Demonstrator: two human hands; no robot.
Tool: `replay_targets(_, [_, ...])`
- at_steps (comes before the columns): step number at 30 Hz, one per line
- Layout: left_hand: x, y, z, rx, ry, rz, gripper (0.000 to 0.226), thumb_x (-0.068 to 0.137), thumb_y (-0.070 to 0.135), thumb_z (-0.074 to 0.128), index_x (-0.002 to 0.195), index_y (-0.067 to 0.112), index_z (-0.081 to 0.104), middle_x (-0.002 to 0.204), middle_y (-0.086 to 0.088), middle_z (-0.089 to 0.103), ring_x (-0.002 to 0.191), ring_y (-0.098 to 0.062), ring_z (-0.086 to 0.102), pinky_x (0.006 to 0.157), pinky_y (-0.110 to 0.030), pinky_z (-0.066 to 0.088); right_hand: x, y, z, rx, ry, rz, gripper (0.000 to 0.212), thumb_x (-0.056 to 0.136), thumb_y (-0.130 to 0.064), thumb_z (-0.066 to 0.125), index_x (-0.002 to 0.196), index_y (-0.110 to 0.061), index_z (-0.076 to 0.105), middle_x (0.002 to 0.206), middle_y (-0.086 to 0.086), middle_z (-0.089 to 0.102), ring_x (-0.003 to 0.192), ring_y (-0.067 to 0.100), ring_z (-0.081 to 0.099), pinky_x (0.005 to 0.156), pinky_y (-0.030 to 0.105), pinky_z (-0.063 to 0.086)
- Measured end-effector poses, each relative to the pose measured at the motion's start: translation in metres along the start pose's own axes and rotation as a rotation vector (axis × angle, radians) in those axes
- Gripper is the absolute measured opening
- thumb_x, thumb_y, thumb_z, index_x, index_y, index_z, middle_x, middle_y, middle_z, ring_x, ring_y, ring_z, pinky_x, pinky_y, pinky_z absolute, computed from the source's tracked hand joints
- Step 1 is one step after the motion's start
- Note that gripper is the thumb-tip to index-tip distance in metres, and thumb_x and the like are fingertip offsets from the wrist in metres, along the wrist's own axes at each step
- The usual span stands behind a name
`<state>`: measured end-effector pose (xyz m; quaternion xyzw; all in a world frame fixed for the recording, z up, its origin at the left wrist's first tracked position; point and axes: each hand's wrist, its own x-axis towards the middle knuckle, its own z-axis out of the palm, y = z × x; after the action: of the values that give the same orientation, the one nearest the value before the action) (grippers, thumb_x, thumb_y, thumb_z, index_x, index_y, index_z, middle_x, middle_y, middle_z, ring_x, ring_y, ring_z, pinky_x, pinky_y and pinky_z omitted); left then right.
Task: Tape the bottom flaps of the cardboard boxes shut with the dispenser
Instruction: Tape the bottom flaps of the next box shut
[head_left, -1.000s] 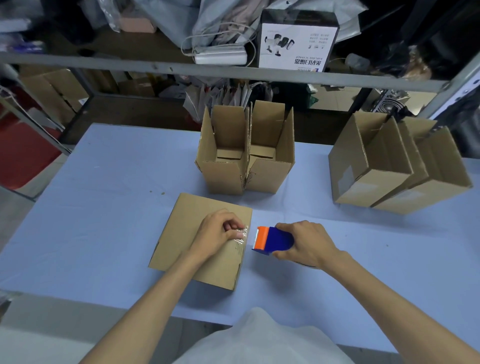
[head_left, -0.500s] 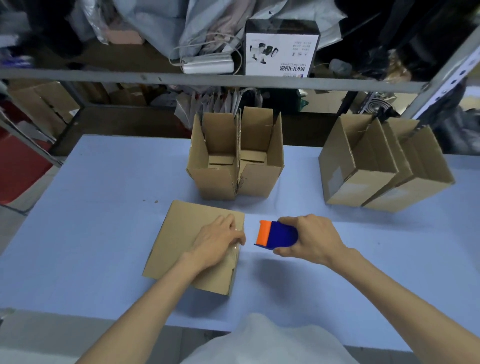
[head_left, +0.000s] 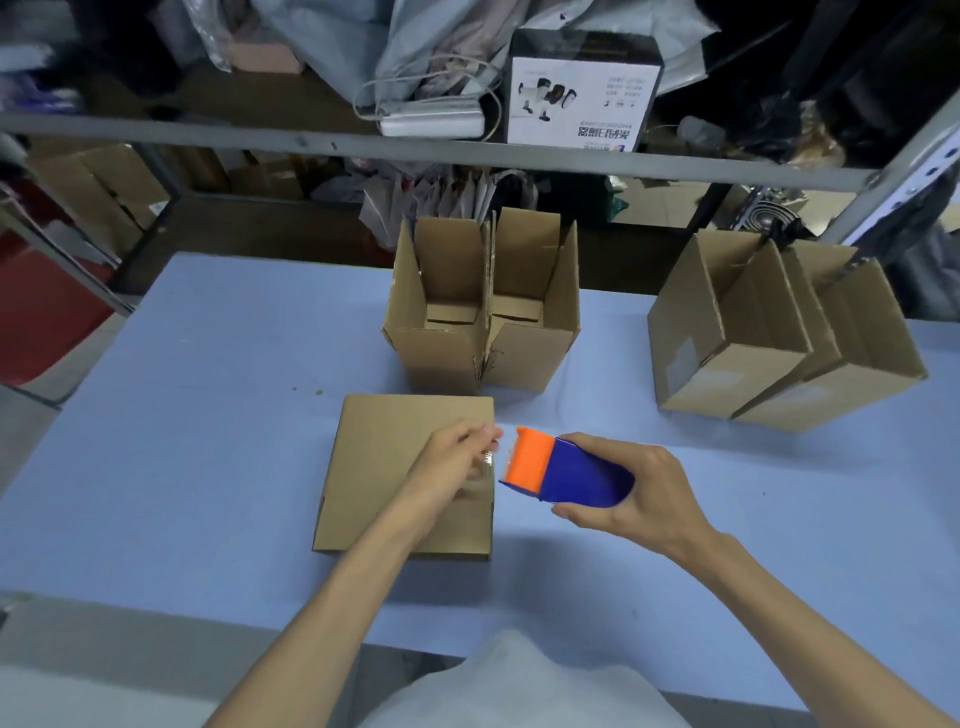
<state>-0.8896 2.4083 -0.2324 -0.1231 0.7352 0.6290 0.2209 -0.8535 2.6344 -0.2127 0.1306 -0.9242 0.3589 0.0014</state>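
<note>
A brown cardboard box lies bottom-up on the blue table in front of me. My left hand lies over the box's right part, and its fingertips pinch the end of the clear tape at the box's right edge. Just right of the box my right hand grips a blue tape dispenser, whose orange front points at my left fingers. A short stretch of clear tape runs from that orange front to the left fingers.
Two open boxes stand upright side by side behind the flat-lying one. Several more open boxes lean together at the right. A metal shelf rail crosses above the table's far edge, with clutter behind it.
My left hand lifted from pressing the box and its fingertips now pinch the tape end. My right hand has brought the dispenser closer to the box edge.
</note>
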Motion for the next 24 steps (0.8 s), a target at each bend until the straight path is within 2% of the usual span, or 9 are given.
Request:
replay_targets(2, [-0.009,0.004,-0.003,-0.273,-0.137,-0.156,0.028,0.099,0.032,0.05,0.096,0.012,0.069,0.091,-0.006,0.071,0.085,-0.017,0.067,0.079,-0.03,0.054,-0.001,-0.006,0.003,0.03,0.008,-0.034,0.065,0.058,-0.051,0.086,0.116,-0.034,0.064,0.1,-0.019,0.069,0.084,0.005,0.064,0.066,0.023,0.055])
replay_targets(4, [-0.013,0.006,-0.007,-0.44,-0.182,-0.175,0.026,0.097,0.027,0.052,0.095,0.007,0.069,0.088,-0.008,0.069,0.083,-0.018,0.066,0.078,-0.032,0.055,-0.001,-0.011,0.005,0.081,0.011,-0.044,0.069,0.058,-0.053,0.085,0.119,-0.029,0.063,0.106,-0.017,0.068,0.09,0.004,0.064,0.069,0.019,0.055])
replay_targets(6, [-0.017,0.007,-0.01,-0.49,-0.206,-0.15,0.022,0.097,0.023,0.053,0.098,0.006,0.068,0.091,-0.008,0.067,0.085,-0.016,0.064,0.074,-0.029,0.054,0.001,-0.015,0.005,0.132,0.007,-0.042,0.072,0.058,-0.051,0.083,0.122,-0.026,0.061,0.111,-0.013,0.067,0.096,0.006,0.064,0.071,0.019,0.056])
replay_targets(10, [-0.018,0.012,-0.014,-0.301,-0.18,-0.11,0.02,0.097,0.016,0.055,0.109,0.005,0.065,0.099,-0.01,0.068,0.089,-0.016,0.065,0.073,-0.024,0.055,0.008,-0.022,0.003,0.111,-0.017,-0.084,0.073,0.058,-0.049,0.085,0.123,-0.026,0.061,0.111,-0.013,0.068,0.095,0.006,0.064,0.07,0.023,0.057])
replay_targets(15, [-0.016,0.014,-0.014,-0.171,-0.098,-0.125,0.012,0.095,0.003,0.055,0.104,0.001,0.063,0.095,-0.014,0.066,0.081,-0.016,0.065,0.065,-0.019,0.056,0.01,-0.025,0.003,0.113,-0.019,-0.115,0.071,0.058,-0.053,0.083,0.121,-0.026,0.062,0.108,-0.012,0.069,0.092,0.009,0.066,0.069,0.026,0.058])
replay_targets(19, [-0.014,0.017,-0.016,-0.147,-0.055,-0.122,0.01,0.092,0.005,0.062,0.083,0.008,0.067,0.08,-0.004,0.067,0.068,-0.009,0.065,0.058,-0.017,0.054,0.014,-0.022,0.0,0.079,-0.034,-0.125,0.069,0.059,-0.054,0.083,0.12,-0.03,0.063,0.105,-0.016,0.069,0.089,0.006,0.065,0.068,0.022,0.056])
replay_targets(24, [-0.01,0.014,-0.012,0.131,0.16,-0.074,0.021,0.085,0.002,0.062,0.069,0.016,0.068,0.083,-0.006,0.07,0.072,-0.017,0.064,0.069,-0.029,0.058,0.018,-0.017,0.003,0.035,-0.07,-0.115,0.069,0.058,-0.056,0.081,0.119,-0.033,0.061,0.104,-0.017,0.068,0.086,0.006,0.064,0.066,0.017,0.054])
